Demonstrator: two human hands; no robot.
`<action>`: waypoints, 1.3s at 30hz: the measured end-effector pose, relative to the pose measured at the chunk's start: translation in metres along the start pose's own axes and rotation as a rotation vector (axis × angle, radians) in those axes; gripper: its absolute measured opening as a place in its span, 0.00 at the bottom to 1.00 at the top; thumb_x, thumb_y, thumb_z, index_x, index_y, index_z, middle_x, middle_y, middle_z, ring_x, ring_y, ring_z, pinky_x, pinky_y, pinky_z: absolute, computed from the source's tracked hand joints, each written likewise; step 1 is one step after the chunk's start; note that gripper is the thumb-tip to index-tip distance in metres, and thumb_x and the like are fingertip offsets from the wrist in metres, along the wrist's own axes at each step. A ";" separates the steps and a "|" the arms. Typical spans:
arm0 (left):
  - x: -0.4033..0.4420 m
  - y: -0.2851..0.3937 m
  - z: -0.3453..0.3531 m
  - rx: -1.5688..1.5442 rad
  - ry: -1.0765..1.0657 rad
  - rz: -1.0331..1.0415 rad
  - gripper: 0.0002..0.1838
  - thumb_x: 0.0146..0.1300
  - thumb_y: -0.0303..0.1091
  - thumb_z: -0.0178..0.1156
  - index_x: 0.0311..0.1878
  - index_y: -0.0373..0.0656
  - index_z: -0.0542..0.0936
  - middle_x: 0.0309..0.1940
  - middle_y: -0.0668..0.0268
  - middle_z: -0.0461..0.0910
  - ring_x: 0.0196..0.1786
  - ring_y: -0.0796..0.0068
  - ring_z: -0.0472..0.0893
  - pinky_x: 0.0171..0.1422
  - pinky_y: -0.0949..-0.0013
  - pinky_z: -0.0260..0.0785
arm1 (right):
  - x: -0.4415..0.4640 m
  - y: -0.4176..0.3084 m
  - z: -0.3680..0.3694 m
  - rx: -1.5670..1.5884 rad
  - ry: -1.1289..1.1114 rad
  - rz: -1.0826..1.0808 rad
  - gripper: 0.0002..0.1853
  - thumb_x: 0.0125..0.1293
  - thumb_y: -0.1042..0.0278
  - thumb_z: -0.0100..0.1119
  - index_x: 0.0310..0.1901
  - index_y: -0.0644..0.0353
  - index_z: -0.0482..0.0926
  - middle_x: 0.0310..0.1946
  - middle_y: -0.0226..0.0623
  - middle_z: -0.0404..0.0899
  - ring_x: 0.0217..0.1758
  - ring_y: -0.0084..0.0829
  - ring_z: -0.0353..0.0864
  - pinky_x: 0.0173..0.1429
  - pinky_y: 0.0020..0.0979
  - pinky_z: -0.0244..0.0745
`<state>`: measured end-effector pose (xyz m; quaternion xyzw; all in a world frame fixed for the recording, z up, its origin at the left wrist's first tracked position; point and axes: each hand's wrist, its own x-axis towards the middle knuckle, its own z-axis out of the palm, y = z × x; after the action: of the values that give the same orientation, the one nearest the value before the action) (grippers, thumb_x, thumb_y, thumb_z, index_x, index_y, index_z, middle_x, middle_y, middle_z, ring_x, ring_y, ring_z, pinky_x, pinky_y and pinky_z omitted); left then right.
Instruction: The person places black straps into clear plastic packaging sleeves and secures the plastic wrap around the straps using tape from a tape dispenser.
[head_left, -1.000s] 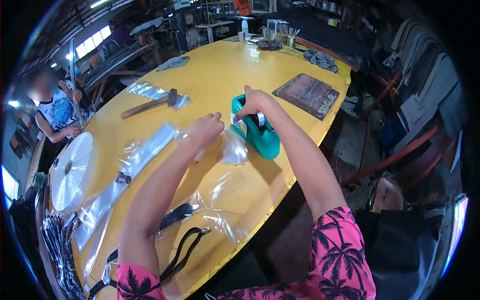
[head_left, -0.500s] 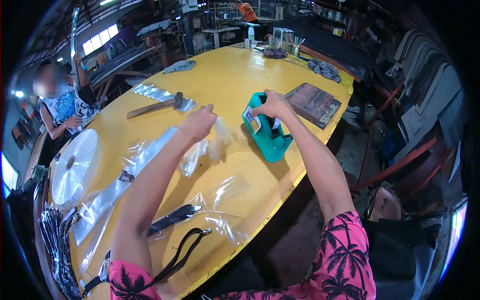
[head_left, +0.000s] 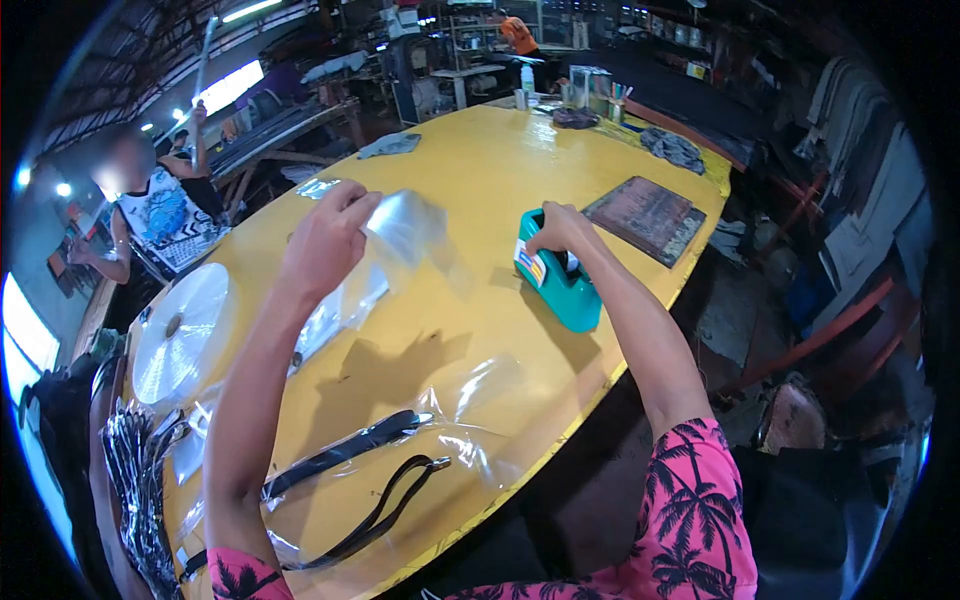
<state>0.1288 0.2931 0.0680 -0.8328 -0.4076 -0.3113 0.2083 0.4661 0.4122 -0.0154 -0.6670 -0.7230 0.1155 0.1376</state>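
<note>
My left hand (head_left: 328, 240) is raised over the yellow table (head_left: 480, 180), its fingers pinching a piece of clear plastic film (head_left: 408, 225) that is blurred by motion. My right hand (head_left: 568, 232) grips the top of a green tape dispenser (head_left: 566, 298), which stands tilted in view near the table's right edge. Below my left forearm, a black strap (head_left: 345, 450) and a looped black strap (head_left: 385, 515) lie on the table with clear plastic (head_left: 470, 400) beside them. More clear plastic (head_left: 345, 305) lies under my left wrist.
A large roll of clear plastic (head_left: 205, 325) and a bundle of black straps (head_left: 140, 490) are at the left. Dark flat plates (head_left: 645, 215) lie at the right, rags (head_left: 390, 145) farther back. A co-worker (head_left: 165, 215) stands at left holding a long rod; another person (head_left: 518, 38) is far behind.
My left hand has risen and moved left, lifting the plastic film, and now hides the hammer. The view has shifted slightly. My right hand stays on the tape dispenser. The co-worker's arms have spread.
</note>
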 end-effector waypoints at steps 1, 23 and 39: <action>-0.004 0.001 -0.004 0.013 0.002 -0.007 0.22 0.55 0.16 0.56 0.54 0.40 0.83 0.47 0.56 0.81 0.51 0.54 0.83 0.53 0.56 0.77 | 0.002 0.000 0.003 -0.025 -0.020 0.003 0.41 0.39 0.51 0.82 0.55 0.66 0.81 0.54 0.54 0.83 0.56 0.50 0.85 0.58 0.44 0.82; -0.024 0.003 -0.008 -0.115 -0.630 -0.304 0.18 0.48 0.20 0.60 0.45 0.33 0.86 0.43 0.43 0.84 0.47 0.44 0.83 0.53 0.52 0.76 | -0.133 -0.188 0.017 0.152 0.185 -0.594 0.48 0.53 0.52 0.72 0.73 0.63 0.63 0.51 0.57 0.81 0.56 0.52 0.83 0.60 0.48 0.78; -0.021 -0.005 0.135 -0.303 -1.018 -0.201 0.23 0.53 0.42 0.74 0.49 0.39 0.87 0.40 0.52 0.88 0.44 0.54 0.87 0.49 0.56 0.77 | -0.068 -0.094 0.068 -0.077 -0.128 -0.497 0.17 0.57 0.65 0.68 0.49 0.57 0.86 0.44 0.49 0.87 0.50 0.48 0.87 0.56 0.46 0.81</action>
<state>0.1624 0.3656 -0.0429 -0.8560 -0.4852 0.0579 -0.1687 0.3592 0.3374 -0.0496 -0.4651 -0.8758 0.0925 0.0901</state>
